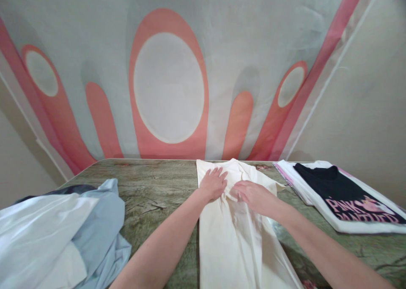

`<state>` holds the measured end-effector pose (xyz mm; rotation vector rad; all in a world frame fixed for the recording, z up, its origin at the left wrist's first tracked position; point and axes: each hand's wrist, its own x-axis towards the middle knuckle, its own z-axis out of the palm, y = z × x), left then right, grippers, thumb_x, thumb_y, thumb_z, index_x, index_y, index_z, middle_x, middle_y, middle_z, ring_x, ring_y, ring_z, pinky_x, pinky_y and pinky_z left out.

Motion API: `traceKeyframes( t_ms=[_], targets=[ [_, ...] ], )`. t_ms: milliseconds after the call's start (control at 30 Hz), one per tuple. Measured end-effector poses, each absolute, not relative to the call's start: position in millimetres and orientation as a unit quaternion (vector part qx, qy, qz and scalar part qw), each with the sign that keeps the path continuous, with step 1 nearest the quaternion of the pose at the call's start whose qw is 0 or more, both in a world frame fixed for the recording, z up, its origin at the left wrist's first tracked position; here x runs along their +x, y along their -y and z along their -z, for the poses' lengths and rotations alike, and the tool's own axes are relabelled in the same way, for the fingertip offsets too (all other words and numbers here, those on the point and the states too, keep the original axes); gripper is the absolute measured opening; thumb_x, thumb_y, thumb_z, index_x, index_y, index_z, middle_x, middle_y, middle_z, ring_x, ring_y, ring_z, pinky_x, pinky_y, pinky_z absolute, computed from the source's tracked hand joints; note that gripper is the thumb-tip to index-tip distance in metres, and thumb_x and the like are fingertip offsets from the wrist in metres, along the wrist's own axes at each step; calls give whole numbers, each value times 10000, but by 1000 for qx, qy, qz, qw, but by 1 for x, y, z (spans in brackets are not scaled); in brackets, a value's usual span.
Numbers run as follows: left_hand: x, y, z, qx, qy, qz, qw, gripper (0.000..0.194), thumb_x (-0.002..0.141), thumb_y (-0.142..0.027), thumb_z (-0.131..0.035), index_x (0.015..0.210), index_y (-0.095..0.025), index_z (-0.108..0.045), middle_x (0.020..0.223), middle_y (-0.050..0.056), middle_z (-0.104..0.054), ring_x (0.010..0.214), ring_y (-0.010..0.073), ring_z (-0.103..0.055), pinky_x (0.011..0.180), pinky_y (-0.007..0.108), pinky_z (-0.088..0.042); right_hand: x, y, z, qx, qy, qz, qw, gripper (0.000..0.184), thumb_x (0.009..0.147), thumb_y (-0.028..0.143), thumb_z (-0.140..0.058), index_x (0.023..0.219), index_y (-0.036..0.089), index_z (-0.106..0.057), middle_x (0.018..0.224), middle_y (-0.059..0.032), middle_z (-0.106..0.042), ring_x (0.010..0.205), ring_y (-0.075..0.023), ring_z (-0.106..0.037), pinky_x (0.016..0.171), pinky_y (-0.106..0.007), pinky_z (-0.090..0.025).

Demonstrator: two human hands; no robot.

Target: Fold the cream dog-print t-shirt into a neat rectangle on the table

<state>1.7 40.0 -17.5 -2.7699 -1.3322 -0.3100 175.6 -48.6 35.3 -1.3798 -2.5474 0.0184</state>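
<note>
A long cream shirt point(215, 242) lies down the middle of the table, its left edge nearly straight and its right part rumpled. A sleeve-like corner of it sticks out to the right near the far end. My left hand point(213, 183) rests flat on the cloth near the far end, fingers spread. Just right of it, my right hand point(253, 194) has its fingers bent and drawn together on a gathered fold of the same shirt. Creases run from between the hands toward me. The fingertips of the right hand are partly hidden in the cloth.
On the left is a loose heap of clothes, with a white piece point(41, 234) over a light blue one point(104, 225) and a dark one behind. At the right stand folded T-shirts point(330, 192), the top one black with pink lettering. A printed backdrop point(222, 48) hangs behind the wood-patterned table point(152, 183).
</note>
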Motion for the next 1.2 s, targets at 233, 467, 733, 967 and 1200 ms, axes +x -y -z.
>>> traceKeyframes(
  t_ms=[233,467,733,967,1200],
  targets=[
    [1,-39,16,-898,427,106,28,460,929,-398,-183,1344,-250,-314,1436,41,-273,1314,230,-222,1061,446,-166,185,27,-3,-510,853,-8,114,464,899,385,-353,1276,128,-439,1332,-144,-446,1248,-233,-369,1024,-439,-269],
    [1,-40,20,-896,431,102,29,498,913,-425,-220,1347,-200,-310,1442,63,-260,1319,239,-212,1065,443,-161,196,23,3,-541,835,-3,103,536,853,485,-413,1265,144,-443,1350,-138,-424,1267,-256,-332,1027,-495,-225],
    [-8,-48,12,-839,527,128,51,507,916,-408,-222,1305,-118,-366,1385,128,-352,1288,243,-274,1052,429,-200,193,14,4,-546,824,0,149,512,898,443,-314,1305,145,-402,1392,-142,-360,1293,-242,-292,1034,-490,-234],
    [-40,-70,11,-822,555,120,54,447,904,-331,-259,1288,-140,-385,1371,118,-373,1285,226,-280,1064,429,-163,186,15,8,-523,841,-10,138,515,894,474,-301,1339,221,-360,1427,-91,-313,1318,-227,-237,1048,-509,-193],
    [-57,-86,17,-809,585,60,3,700,865,-569,-176,1385,-104,-224,1469,124,-141,1345,238,-137,1064,432,-163,186,15,14,-529,840,-24,119,545,882,509,-309,1319,195,-394,1406,-104,-349,1308,-240,-252,1040,-516,-188]
  ],
)
